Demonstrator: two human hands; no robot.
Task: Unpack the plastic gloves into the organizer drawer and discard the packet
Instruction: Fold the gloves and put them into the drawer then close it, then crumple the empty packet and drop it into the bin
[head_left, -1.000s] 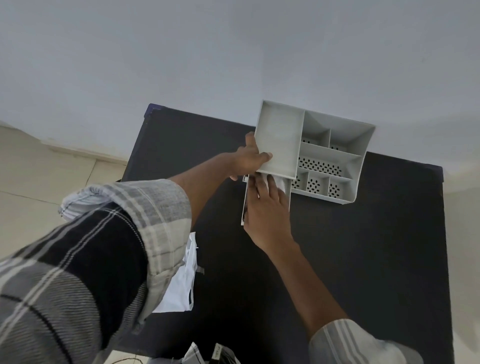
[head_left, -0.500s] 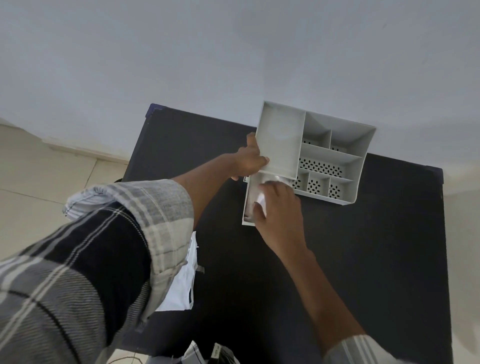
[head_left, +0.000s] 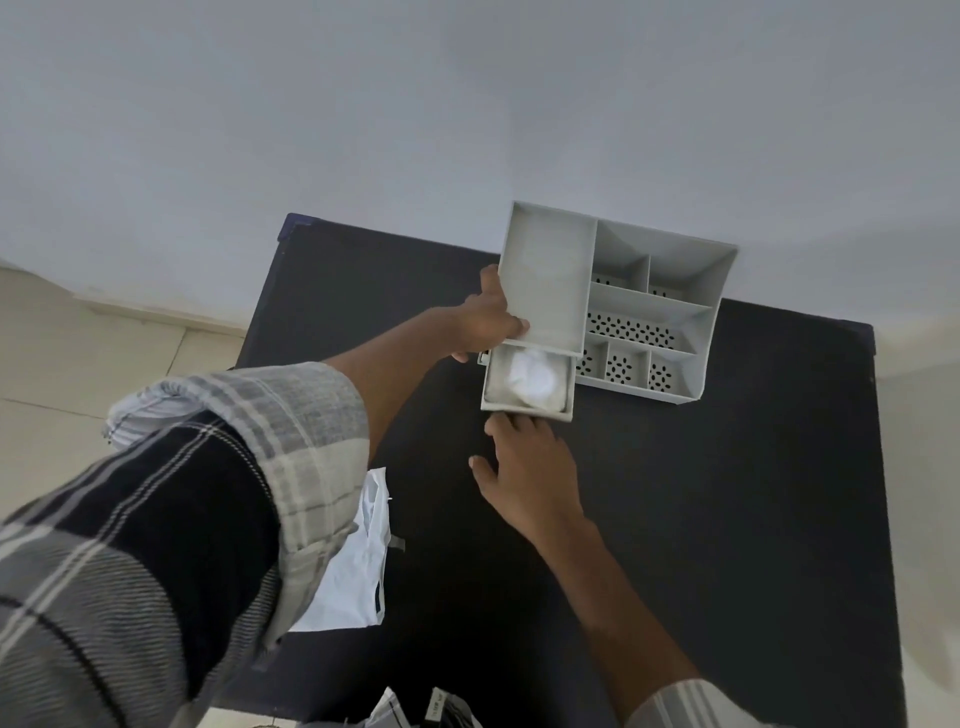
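Note:
A grey plastic organizer (head_left: 649, 306) stands at the far side of a black table (head_left: 727, 493). Its small drawer (head_left: 527, 410) is pulled out toward me, and the bunched white plastic gloves (head_left: 532, 376) lie inside it. My left hand (head_left: 485, 322) grips the organizer's left corner beside the drawer. My right hand (head_left: 530, 467) hovers just in front of the drawer, fingers spread, holding nothing. The white packet (head_left: 358, 566) lies flat on the table near me, partly under my left sleeve.
The organizer's right half has several open compartments with perforated floors (head_left: 628, 332). A pale wall rises right behind the table. Tiled floor (head_left: 78, 364) shows at the left. Some printed paper or packaging (head_left: 436, 709) pokes in at the bottom edge.
My right hand has drawn back out of the drawer toward me, leaving the gloves lying inside. My left hand has stayed on the organizer.

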